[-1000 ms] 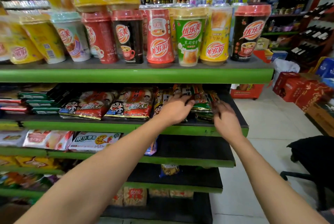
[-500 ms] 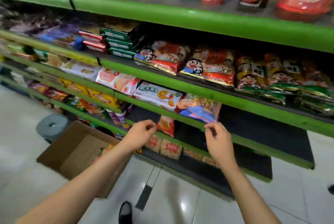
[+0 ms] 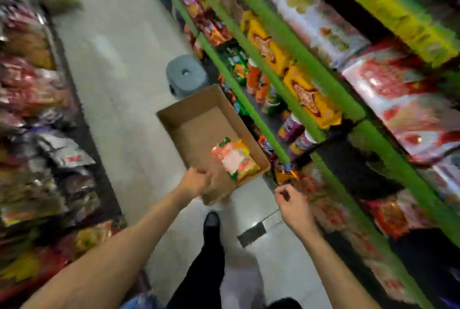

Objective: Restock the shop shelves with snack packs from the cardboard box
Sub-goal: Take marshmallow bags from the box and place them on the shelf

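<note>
I am looking down a tiled aisle beside green shelves [image 3: 281, 34]. The cardboard box [image 3: 199, 119] is sitting below them, snack packs [image 3: 235, 159] lying inside. My left hand [image 3: 195, 181] is reaching its near rim, grip unclear; my right hand [image 3: 293, 202] is hanging loosely curled, empty.
</note>
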Motion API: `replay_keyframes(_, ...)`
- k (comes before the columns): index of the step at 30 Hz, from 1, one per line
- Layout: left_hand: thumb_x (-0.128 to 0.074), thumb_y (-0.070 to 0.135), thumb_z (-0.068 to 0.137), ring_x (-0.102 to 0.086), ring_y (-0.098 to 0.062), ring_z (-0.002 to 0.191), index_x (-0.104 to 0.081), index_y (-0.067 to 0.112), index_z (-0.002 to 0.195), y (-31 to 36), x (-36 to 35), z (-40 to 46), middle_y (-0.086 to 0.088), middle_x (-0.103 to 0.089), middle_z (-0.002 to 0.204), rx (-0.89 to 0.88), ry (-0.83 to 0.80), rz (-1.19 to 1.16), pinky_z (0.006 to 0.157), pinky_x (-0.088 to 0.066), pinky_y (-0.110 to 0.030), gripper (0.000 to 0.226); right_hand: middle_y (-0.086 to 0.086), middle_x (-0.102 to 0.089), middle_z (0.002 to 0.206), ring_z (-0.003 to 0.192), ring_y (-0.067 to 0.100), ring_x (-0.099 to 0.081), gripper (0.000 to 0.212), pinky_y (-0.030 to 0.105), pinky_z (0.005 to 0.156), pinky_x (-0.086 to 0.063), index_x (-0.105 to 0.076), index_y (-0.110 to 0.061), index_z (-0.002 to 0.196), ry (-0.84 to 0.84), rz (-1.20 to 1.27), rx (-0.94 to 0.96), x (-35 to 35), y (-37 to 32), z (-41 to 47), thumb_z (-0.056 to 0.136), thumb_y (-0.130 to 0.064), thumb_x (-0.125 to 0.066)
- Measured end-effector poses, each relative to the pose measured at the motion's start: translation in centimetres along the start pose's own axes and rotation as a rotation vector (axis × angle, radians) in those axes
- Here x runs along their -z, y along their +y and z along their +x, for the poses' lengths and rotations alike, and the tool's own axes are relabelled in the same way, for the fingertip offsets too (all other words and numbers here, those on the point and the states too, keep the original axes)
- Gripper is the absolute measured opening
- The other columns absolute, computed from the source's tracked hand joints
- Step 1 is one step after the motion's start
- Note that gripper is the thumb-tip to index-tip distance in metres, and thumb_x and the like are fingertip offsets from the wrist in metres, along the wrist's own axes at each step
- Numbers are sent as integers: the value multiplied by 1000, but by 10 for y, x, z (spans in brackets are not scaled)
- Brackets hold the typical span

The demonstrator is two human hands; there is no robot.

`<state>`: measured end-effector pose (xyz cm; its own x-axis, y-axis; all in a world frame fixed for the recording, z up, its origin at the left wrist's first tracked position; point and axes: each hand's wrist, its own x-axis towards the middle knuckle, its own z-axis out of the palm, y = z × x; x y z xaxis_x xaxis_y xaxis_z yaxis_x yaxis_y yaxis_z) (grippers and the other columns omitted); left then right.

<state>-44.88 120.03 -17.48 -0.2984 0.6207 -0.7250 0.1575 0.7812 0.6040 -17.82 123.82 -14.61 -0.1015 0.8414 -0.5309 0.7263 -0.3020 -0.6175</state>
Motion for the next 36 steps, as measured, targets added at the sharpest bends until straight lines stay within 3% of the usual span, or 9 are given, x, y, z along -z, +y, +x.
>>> replay_keyframes(4, -58, -2, 93, -54, -19, 66, -70, 5, 88, -29, 14, 78, -10, -61, 73, 141, -8, -63, 54, -41, -25, 15, 12, -70, 97, 93, 26, -62, 13, 32, 75, -42, -68, -6, 101, -152, -110, -64, -54, -7, 72, 98, -13, -58)
replay_keyframes(9, -56, 11, 96, -61, -25, 84, -68, 3, 108, -74, -22, 192, -13, -67, 97, 291, 5, -174, 66, -49, -26, 19, 9, -68, 93, 94, 26, -63, 6, 29, 73, -40, -65, -12, 96, -271, -175, -121, -112, 31, 182, 97, -10, -59)
replay_keyframes(13, -56, 10, 100, -55, -17, 66, -60, 11, 98, -118, -76, 295, -5, -57, 80, 446, 3, -381, 47, -48, -25, 5, 11, -68, 108, 104, 32, -63, 14, 37, 85, -49, -65, -13, 109, -322, -261, -139, -165, 86, 303, 99, -16, -56)
replay_keyframes(17, -58, 13, 101, -48, -18, 64, -64, 2, 118, -172, -135, 406, -7, -53, 75, 512, 3, -423, 57, -38, -29, 21, 12, -61, 135, 123, 32, -56, 40, 39, 101, -44, -53, -17, 139, -345, -315, -204, -226, 142, 423, 100, -23, -54)
replay_keyframes(22, -62, 35, 99, -59, -27, 95, -57, 1, 135, -222, -201, 514, -22, -62, 127, 551, 51, -376, 91, -50, -42, 50, 23, -52, 144, 131, 38, -49, 50, 36, 98, -39, -51, -2, 140, -314, -398, -242, -293, 205, 531, 105, -38, -46)
replay_keyframes(29, -67, 39, 95, -68, -8, 93, -59, 14, 136, -251, -256, 584, -1, -66, 131, 523, -48, -812, 71, -50, -18, 48, 24, -53, 142, 129, 40, -51, 49, 40, 105, -41, -54, -2, 139, -250, -206, -415, -361, 262, 593, 107, -34, -35)
replay_keyframes(32, -72, 18, 92, -75, -10, 76, -62, 9, 132, -265, -251, 584, -6, -75, 109, 507, -52, -892, 54, -58, -23, 42, 12, -72, 115, 97, 29, -70, 29, 37, 84, -57, -66, -13, 120, -273, 49, -499, -368, 273, 584, 99, -29, -52)
replay_keyframes(34, -72, 13, 91, -77, -18, 76, -63, 7, 130, -274, -239, 575, -10, -76, 103, 531, -98, -914, 61, -62, -30, 40, 4, -77, 78, 61, 16, -72, 17, 23, 51, -54, -68, -13, 95, -383, 198, -635, -366, 275, 572, 99, -23, -55)
replay_keyframes(36, -74, 10, 89, -76, -25, 89, -63, 7, 130, -280, -222, 563, -14, -76, 111, 545, -123, -866, 75, -62, -37, 43, 0, -74, 62, 49, 12, -70, 17, 21, 39, -50, -67, -13, 90, -463, 277, -677, -364, 272, 560, 100, -16, -54)
